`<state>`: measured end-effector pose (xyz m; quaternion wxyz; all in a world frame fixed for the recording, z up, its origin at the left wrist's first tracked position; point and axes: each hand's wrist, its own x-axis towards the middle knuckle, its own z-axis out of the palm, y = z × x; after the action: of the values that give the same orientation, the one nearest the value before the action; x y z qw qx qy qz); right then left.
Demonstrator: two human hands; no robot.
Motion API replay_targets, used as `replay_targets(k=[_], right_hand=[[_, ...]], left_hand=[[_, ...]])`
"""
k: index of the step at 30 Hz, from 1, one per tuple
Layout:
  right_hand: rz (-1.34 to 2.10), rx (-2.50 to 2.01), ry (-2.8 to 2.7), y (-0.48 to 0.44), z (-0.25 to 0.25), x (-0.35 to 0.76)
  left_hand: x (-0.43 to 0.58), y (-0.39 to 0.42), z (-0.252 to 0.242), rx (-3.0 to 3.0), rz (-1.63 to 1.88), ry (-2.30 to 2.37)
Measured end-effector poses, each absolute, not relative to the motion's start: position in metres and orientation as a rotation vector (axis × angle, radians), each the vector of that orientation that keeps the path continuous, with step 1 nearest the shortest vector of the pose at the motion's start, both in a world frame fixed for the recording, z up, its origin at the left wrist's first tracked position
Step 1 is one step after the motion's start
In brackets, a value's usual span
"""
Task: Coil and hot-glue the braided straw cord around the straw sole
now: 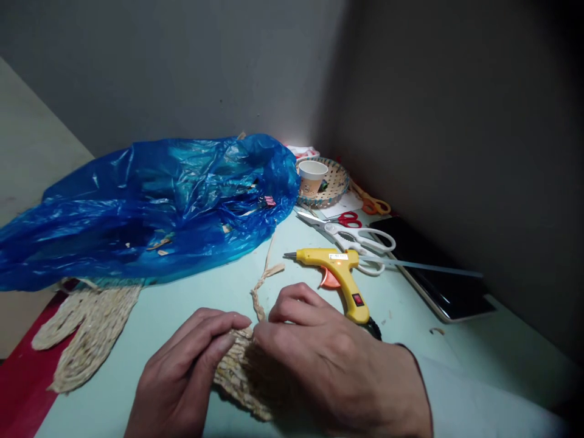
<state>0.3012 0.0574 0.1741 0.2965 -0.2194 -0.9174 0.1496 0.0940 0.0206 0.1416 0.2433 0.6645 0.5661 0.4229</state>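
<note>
Between my hands is a woven straw piece (241, 371), made of rows of braided strands. My left hand (182, 371) pinches its upper left edge between thumb and fingers. At the top edge, my right hand (314, 353) is closed with its fingertips on the piece, near the base of a loose straw braid (258, 301). That braid runs away from me across the table and ends in unbraided strands. My right hand covers much of the piece's right side.
A yellow glue gun (340, 267) with a glue stick lies beyond my right hand. Behind it are white scissors (356, 237), red-handled scissors (349, 219) and a black tablet (442, 280). A blue plastic bag (182, 182), a basket (337, 188) with a paper cup (312, 176), and another straw piece (95, 328) lie around.
</note>
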Motion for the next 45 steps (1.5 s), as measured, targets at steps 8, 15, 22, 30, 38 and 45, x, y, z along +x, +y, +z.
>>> replay_targets(k=[8, 15, 22, 30, 38, 45], right_hand=[[0.444, -0.507, -2.352, 0.062, 0.172, 0.307], [0.405, -0.53, -2.31, 0.06, 0.17, 0.306], [0.231, -0.442, -2.426, 0.062, 0.168, 0.305], [0.538, -0.581, -2.278, 0.06, 0.172, 0.305], [0.932, -0.775, -2.171, 0.055, 0.176, 0.3], [1.124, -0.889, -2.109, 0.058, 0.174, 0.298]], left_hand=[[0.099, 0.017, 0.147, 1.762, 1.258, 1.65], [0.102, 0.012, 0.15, 1.592, 1.22, 1.861], [0.106, 0.02, 0.149, 1.655, 1.295, 1.646], [0.103, 0.023, 0.148, 1.717, 1.25, 1.571], [0.097, 0.023, 0.149, 1.696, 1.149, 1.746], [0.097, 0.027, 0.149, 1.6, 1.043, 1.884]])
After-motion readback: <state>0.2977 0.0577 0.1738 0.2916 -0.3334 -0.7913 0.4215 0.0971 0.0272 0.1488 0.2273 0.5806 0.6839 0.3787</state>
